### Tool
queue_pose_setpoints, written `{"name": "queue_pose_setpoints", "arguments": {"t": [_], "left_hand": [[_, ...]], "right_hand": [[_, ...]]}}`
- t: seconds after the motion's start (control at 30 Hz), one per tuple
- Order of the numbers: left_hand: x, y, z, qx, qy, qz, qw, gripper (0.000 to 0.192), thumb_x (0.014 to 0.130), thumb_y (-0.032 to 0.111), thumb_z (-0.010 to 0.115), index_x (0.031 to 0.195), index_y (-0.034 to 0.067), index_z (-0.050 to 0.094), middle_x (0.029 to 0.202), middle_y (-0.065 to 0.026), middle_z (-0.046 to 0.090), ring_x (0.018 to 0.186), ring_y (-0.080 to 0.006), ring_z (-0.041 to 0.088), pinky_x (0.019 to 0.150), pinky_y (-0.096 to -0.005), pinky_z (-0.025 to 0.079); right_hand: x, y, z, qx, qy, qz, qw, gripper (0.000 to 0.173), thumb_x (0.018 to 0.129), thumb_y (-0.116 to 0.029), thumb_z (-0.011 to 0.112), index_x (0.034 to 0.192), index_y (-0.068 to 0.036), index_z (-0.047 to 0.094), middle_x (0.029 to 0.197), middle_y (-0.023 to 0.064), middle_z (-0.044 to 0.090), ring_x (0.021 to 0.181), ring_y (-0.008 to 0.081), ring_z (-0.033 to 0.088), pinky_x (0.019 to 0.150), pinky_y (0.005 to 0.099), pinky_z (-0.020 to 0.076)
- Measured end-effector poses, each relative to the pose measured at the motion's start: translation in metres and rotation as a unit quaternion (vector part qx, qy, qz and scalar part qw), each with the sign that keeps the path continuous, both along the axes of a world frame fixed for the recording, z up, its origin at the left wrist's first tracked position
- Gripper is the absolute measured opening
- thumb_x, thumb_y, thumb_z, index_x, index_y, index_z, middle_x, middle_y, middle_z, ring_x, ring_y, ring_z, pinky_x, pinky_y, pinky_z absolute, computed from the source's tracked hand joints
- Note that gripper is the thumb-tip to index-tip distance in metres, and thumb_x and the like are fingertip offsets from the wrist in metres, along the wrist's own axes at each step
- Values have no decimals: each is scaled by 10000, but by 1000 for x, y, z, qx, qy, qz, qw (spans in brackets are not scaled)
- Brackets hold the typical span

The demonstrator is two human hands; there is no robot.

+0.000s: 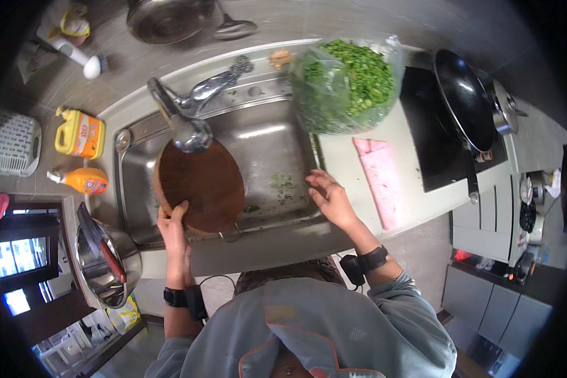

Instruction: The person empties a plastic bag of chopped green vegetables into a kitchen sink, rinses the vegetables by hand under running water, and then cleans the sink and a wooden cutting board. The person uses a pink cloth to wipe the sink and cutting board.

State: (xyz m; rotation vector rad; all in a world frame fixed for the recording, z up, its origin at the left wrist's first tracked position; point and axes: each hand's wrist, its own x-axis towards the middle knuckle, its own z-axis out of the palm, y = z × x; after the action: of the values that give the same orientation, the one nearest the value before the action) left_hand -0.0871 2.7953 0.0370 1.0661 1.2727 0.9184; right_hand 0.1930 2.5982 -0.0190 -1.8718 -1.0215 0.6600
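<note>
My left hand (172,227) grips the near rim of a round wooden cutting board (208,189), which is tilted over the left part of the steel sink (264,146). The chrome faucet (191,132) reaches over the board's far edge; whether water runs cannot be told. My right hand (328,196) hovers at the sink's right near corner with fingers apart, holding nothing. Green leafy scraps (281,184) lie on the sink bottom. A plastic bag of chopped greens (359,85) rests beyond the sink's right side. A folded pink cloth (380,182) lies on the counter right of my right hand.
At the left stand a yellow jug (82,134), an orange spray bottle (85,180) and a steel bowl (123,274) with a cleaver (101,245) across it. On the right, a black wok (465,99) and a steel pot (503,108) are at the cooktop (430,141). Ginger (280,58) lies behind the sink.
</note>
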Motion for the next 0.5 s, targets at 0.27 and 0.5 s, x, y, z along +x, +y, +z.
{"name": "queue_pose_setpoints", "arguments": {"t": [0.27, 0.5], "left_hand": [[11, -17, -5, -51, -44, 8, 998, 462, 741, 116, 672, 1165, 20, 515, 1151, -78, 557, 1074, -210, 506, 945, -330, 373], [13, -30, -15, -109, -98, 8, 989, 496, 731, 120, 653, 1197, 40, 503, 1216, -80, 505, 1114, -233, 477, 964, -371, 368]], "right_hand": [[62, -77, 38, -97, -343, -183, 916, 420, 709, -153, 706, 1100, -78, 572, 1070, 100, 533, 927, 283, 558, 754, 380, 496], [90, -103, 4, -134, -365, -161, 907, 416, 736, -127, 629, 1151, -124, 593, 1009, 109, 570, 845, 305, 596, 725, 381, 516]]}}
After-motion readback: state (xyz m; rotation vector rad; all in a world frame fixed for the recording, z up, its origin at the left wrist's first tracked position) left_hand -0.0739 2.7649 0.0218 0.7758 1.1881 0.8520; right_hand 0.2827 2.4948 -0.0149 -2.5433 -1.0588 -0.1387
